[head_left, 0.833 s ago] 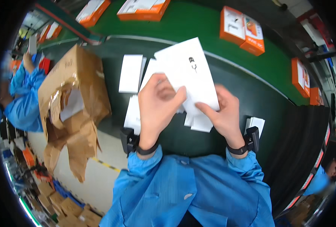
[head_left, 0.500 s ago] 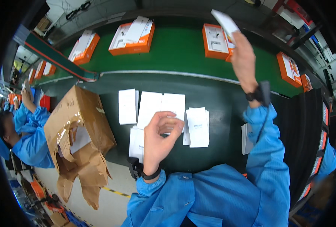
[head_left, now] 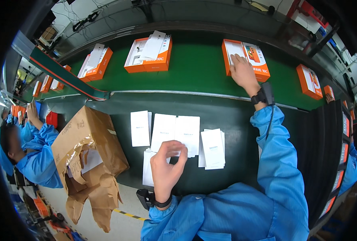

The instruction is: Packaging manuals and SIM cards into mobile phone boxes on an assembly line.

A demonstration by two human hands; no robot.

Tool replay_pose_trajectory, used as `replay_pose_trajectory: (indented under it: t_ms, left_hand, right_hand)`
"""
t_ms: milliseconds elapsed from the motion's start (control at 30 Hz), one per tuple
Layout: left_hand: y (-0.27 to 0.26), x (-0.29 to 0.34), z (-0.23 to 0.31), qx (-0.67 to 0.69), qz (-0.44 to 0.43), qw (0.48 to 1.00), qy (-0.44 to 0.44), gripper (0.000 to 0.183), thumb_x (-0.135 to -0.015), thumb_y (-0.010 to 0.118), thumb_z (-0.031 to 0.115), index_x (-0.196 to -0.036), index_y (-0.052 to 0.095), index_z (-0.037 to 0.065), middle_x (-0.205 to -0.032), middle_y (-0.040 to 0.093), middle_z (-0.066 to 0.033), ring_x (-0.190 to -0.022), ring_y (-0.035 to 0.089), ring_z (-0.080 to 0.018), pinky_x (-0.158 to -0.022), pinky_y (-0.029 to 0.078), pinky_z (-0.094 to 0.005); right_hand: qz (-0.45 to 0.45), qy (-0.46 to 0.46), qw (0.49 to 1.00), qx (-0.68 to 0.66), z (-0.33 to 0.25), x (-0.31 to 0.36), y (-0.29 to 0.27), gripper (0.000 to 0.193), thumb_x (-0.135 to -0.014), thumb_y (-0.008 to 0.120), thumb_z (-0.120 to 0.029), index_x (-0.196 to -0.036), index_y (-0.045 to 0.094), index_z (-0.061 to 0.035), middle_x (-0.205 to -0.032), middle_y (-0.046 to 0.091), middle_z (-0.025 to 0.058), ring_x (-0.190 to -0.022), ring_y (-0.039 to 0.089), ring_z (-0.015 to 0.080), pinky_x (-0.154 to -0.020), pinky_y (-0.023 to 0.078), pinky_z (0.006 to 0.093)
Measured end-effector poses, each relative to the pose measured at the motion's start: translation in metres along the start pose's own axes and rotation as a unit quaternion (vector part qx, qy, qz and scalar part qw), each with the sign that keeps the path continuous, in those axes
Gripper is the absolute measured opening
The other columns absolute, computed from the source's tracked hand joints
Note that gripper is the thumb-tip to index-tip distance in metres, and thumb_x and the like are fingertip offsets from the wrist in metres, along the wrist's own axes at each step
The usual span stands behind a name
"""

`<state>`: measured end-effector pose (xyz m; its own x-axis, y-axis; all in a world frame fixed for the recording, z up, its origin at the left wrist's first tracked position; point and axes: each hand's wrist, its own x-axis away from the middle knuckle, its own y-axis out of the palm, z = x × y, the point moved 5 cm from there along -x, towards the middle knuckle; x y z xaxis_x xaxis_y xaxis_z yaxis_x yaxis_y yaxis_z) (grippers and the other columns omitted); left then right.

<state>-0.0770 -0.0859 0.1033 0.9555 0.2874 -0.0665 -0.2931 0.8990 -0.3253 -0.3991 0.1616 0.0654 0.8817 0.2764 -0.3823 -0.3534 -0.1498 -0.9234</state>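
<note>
Orange sides frame the opened box [head_left: 228, 69] on the green surface [head_left: 194, 76], beyond the cardboard carton [head_left: 106, 138] and well to its right. The right hand [head_left: 243, 73] reaches over this box, fingers down on the white contents [head_left: 234, 48]; I cannot tell whether its grip holds anything or merely presses. Just beside, on the side away from the carton, is an orange-and-white panel [head_left: 255, 53] printed with a phone picture.

The left hand [head_left: 166, 168] hovers near the carton, to its right, over the dark green table [head_left: 242, 132]. Its grip is a loose, empty curl, thumb bent toward the fingertips around a hollow. White booklets [head_left: 187, 130] lie around it, all right of the carton: two side by side, a fanned stack [head_left: 212, 148] farthest from the carton, and two piles closer to it, one partly hidden by the hand.

Beyond the carton stand more orange boxes [head_left: 148, 66], some with white pieces leaning on them. The carton itself is torn, its brown flaps [head_left: 100, 213] hanging on the near side. Left of it is a co-worker [head_left: 38, 148] in blue.
</note>
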Motion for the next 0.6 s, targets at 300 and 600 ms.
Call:
replay_pose_trajectory:
  t_ms: [300, 600]
  left_hand:
    - [0.007, -0.011, -0.011, -0.299, 0.123, 0.945, 0.048, 0.058, -0.070, 0.092, 0.031, -0.111, 0.065, -0.001, -0.088, 0.059, -0.0117, -0.081, 0.061, -0.0285, -0.068, 0.051, -0.0383]
    - [-0.001, 0.002, -0.023, -0.292, 0.140, 0.946, 0.029, 0.028, -0.085, 0.080, 0.025, -0.096, 0.070, 0.001, -0.082, 0.071, -0.0146, -0.076, 0.069, -0.0303, -0.069, 0.054, -0.0402]
  right_hand:
    - [-0.151, 0.010, 0.985, -0.086, -0.050, -0.052, -0.010, 0.058, -0.100, 0.051, -0.054, -0.125, 0.064, -0.0037, -0.122, 0.062, 0.0260, -0.114, 0.063, 0.0392, -0.092, 0.052, 0.0552]
    - [0.103, -0.058, 0.971, -0.209, -0.257, -0.113, 0.011, 0.070, -0.089, 0.067, -0.048, -0.146, 0.047, -0.0124, -0.122, 0.057, 0.0350, -0.110, 0.059, 0.0497, -0.088, 0.053, 0.0565]
